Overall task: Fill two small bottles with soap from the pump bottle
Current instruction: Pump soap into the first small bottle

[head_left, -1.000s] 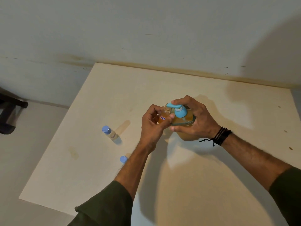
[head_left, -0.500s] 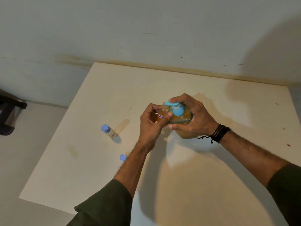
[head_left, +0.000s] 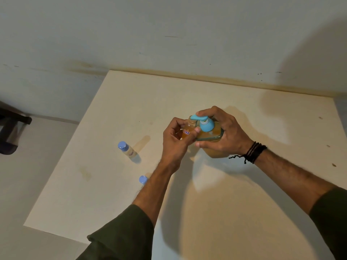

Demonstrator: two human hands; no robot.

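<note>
The pump bottle (head_left: 211,135) of orange soap with a blue pump head stands mid-table. My right hand (head_left: 225,134) grips it, fingers on top of the pump head. My left hand (head_left: 175,140) holds an uncapped small bottle (head_left: 187,129) with orange soap in it, its mouth right under the pump spout. A second small bottle (head_left: 127,149), capped in blue, stands to the left on the table (head_left: 112,184). A loose blue cap (head_left: 142,179) lies beside my left forearm.
The cream table meets a pale wall at the back. Its left and front edges drop off to the floor. A dark object (head_left: 11,132) sits on the floor at far left.
Both hands and the bottles have stayed in place, with only a slight shift upward in the view. The pump head sits a little higher under my right fingers.
</note>
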